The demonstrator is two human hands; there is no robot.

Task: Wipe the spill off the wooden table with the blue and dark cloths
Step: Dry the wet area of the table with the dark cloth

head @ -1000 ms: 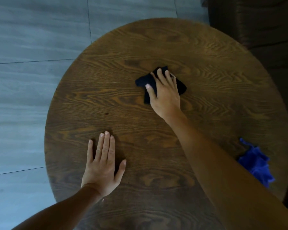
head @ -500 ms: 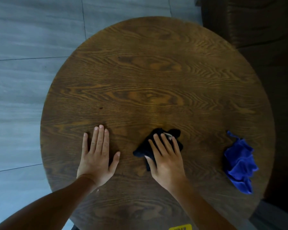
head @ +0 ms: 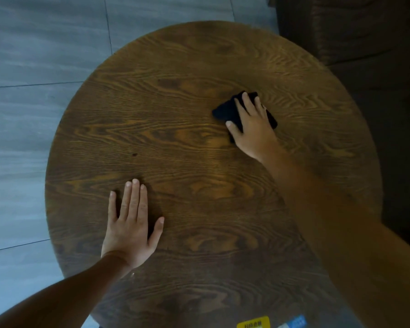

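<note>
The round wooden table (head: 175,95) fills most of the head view. My right hand (head: 253,129) presses flat on the dark cloth (head: 225,111) at the far right part of the tabletop, fingers spread over it. My left hand (head: 131,223) lies flat and open on the near left of the table, holding nothing. The blue cloth is hidden, with my right forearm across the right side where it lay. No spill is visible on the wood.
Grey tiled floor (head: 33,114) lies to the left and beyond the table. A dark sofa (head: 365,43) stands close at the right and far right. A yellow label (head: 253,324) shows at the bottom edge.
My right hand slid the dark cloth from the near middle of the table out to the far right. The blue cloth dropped out of sight behind my forearm. My left hand stayed put.
</note>
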